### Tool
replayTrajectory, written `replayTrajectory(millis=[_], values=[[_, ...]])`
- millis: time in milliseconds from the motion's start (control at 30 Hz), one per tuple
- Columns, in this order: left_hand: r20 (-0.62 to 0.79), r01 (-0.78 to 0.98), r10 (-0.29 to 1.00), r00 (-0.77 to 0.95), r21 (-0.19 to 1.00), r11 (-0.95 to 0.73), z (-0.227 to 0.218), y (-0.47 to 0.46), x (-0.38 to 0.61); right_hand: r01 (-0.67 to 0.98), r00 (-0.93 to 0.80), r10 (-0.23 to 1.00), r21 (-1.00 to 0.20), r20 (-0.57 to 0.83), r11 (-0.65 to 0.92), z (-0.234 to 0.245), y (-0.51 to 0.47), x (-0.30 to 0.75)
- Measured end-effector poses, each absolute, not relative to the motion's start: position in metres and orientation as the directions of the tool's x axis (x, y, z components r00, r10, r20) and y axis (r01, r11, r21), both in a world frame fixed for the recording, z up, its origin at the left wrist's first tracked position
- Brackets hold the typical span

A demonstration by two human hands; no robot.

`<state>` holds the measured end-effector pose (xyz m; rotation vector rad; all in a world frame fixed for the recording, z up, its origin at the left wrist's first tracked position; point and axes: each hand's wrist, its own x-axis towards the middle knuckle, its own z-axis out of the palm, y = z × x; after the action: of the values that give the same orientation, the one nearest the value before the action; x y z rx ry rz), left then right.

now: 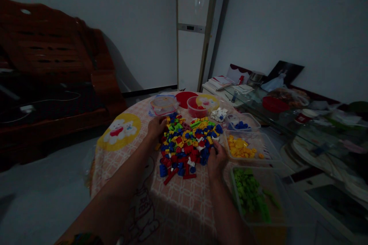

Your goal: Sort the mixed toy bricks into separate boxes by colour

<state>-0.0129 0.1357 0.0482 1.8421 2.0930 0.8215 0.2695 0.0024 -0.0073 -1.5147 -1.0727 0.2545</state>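
A mixed heap of small toy building bricks (184, 143) in blue, red, yellow, green and white lies on the round table. My left hand (156, 127) rests at the heap's far left edge, its fingers loosely bent and apart, touching bricks. On the right side, my right hand (217, 159) is against the heap with thumb and fingers slightly apart. No brick shows clearly in either hand, though the dim light blurs the fingertips. Long red bricks (171, 176) lie at the heap's near edge.
Clear boxes of green bricks (250, 191), yellow bricks (240, 147) and blue bricks (241, 125) line the right. White bricks (219, 114) form a small pile. Behind are a round tub (197, 111), a red lid (186, 99) and a clear lidded box (163, 105). A cluttered glass table (258, 101) adjoins.
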Motion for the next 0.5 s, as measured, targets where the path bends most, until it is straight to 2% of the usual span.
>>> replayTrajectory(millis=[267,367,500], values=[[0.248,0.753,0.961,0.118,0.609,-0.250,0.046,0.139,0.012,0.473,0.546,0.731,-0.871,0.409,0.134,-0.009,0.002,0.269],[0.283,0.782,0.946,0.156,0.551,-0.293,0.048,0.148,0.019,0.483,0.539,0.728,-0.863,0.424,0.145,-0.008,0.002,0.268],[0.276,0.815,0.913,0.301,0.423,-0.397,0.057,0.169,0.034,0.476,0.543,0.733,-0.869,0.411,0.135,-0.009,0.003,0.269]])
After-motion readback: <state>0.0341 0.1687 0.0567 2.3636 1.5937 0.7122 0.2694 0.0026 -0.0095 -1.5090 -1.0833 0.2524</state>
